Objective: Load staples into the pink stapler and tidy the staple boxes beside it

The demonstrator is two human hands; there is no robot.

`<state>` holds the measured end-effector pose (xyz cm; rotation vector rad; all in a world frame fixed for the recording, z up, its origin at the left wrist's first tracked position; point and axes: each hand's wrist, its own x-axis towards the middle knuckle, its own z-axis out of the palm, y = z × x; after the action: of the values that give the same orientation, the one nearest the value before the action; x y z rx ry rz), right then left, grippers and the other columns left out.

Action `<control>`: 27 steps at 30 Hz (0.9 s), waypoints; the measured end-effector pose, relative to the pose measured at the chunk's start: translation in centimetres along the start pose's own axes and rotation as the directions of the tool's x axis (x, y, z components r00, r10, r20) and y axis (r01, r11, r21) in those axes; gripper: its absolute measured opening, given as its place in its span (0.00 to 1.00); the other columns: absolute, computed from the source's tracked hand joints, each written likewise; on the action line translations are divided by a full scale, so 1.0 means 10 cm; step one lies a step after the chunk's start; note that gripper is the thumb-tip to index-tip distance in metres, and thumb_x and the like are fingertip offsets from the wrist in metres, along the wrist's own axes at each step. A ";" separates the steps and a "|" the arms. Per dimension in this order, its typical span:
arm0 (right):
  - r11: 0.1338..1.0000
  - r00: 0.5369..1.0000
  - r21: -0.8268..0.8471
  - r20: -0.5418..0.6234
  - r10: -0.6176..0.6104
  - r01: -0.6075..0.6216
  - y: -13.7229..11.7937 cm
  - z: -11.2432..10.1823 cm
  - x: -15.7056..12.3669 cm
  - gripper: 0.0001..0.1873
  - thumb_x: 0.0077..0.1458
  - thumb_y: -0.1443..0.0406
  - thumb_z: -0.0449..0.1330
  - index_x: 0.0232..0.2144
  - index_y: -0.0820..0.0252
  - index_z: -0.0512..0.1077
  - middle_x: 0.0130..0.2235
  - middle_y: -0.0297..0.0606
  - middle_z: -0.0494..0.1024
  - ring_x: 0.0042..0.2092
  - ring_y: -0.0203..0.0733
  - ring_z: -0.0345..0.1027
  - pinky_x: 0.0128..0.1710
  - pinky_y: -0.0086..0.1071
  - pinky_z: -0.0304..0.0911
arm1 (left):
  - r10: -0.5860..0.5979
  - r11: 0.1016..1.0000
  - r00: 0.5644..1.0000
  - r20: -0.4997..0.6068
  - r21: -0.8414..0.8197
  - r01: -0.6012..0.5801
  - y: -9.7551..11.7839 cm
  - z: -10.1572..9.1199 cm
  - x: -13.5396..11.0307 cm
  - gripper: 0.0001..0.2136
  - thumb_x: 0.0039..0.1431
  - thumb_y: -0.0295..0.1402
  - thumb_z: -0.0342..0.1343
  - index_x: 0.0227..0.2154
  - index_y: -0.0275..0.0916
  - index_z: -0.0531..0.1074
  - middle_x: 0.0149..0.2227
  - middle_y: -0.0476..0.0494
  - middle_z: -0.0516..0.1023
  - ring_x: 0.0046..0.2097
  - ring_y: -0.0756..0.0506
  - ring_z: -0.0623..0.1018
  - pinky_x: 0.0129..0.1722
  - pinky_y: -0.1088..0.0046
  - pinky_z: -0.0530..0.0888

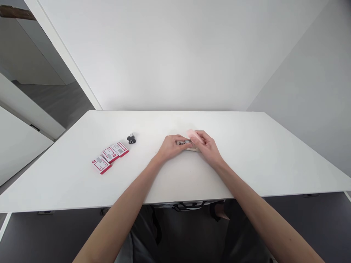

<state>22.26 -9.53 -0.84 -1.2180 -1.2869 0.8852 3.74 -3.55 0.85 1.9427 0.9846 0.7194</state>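
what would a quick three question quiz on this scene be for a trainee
1. How many red-and-white boxes are there?
2. True or false: the small dark object lies on the white table, out of both hands.
3. Which hand holds the pink piece? a) left b) right c) neither

Key: 1. Three. 2. True. 3. b, the right hand.

one head-worn camera looks forward and down from above, taking in nearly the whole table [263, 157].
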 end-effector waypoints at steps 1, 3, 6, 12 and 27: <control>1.000 1.000 0.018 -0.002 0.000 0.000 0.01 0.00 0.01 0.23 0.60 0.44 0.65 0.48 0.51 0.76 0.48 0.38 0.79 0.49 0.47 0.72 0.50 0.41 0.69 | -0.013 1.000 1.000 -0.003 -0.018 0.013 0.00 0.01 0.00 0.18 0.56 0.54 0.65 0.39 0.47 0.86 0.44 0.47 0.84 0.33 0.48 0.72 0.31 0.69 0.68; 0.998 1.000 0.057 -0.007 0.002 -0.001 0.02 -0.01 0.02 0.23 0.60 0.44 0.64 0.48 0.50 0.76 0.46 0.37 0.78 0.46 0.45 0.71 0.47 0.40 0.69 | -0.030 0.998 1.000 0.002 -0.060 0.030 0.00 0.05 -0.01 0.17 0.55 0.53 0.65 0.39 0.47 0.87 0.43 0.46 0.84 0.36 0.46 0.76 0.33 0.68 0.71; 0.994 1.000 0.112 -0.011 0.000 0.001 0.03 0.00 0.03 0.24 0.60 0.42 0.64 0.49 0.49 0.75 0.46 0.36 0.77 0.42 0.42 0.70 0.44 0.39 0.70 | -0.027 0.997 1.000 -0.001 -0.072 0.027 -0.01 0.10 -0.01 0.15 0.55 0.51 0.66 0.37 0.47 0.87 0.43 0.46 0.84 0.40 0.43 0.79 0.36 0.68 0.74; 0.972 1.000 0.233 0.015 0.015 -0.018 0.04 -0.01 0.05 0.20 0.60 0.44 0.65 0.47 0.48 0.75 0.46 0.35 0.75 0.39 0.39 0.69 0.42 0.37 0.70 | -0.020 0.999 0.996 -0.084 -0.026 0.018 -0.06 0.18 0.02 0.11 0.54 0.47 0.68 0.34 0.48 0.86 0.50 0.47 0.82 0.45 0.43 0.80 0.41 0.67 0.76; 0.960 1.000 0.280 0.004 0.017 -0.017 0.09 -0.09 0.11 0.21 0.58 0.43 0.65 0.38 0.51 0.74 0.47 0.39 0.74 0.42 0.44 0.69 0.39 0.38 0.71 | 0.063 0.997 0.994 -0.085 0.056 -0.058 -0.04 0.22 0.01 0.12 0.58 0.43 0.67 0.43 0.46 0.83 0.46 0.47 0.83 0.44 0.42 0.80 0.44 0.64 0.75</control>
<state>23.38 -8.46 -1.42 -1.0051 -1.1094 1.0426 5.31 -4.25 -0.61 2.0087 1.0102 0.8255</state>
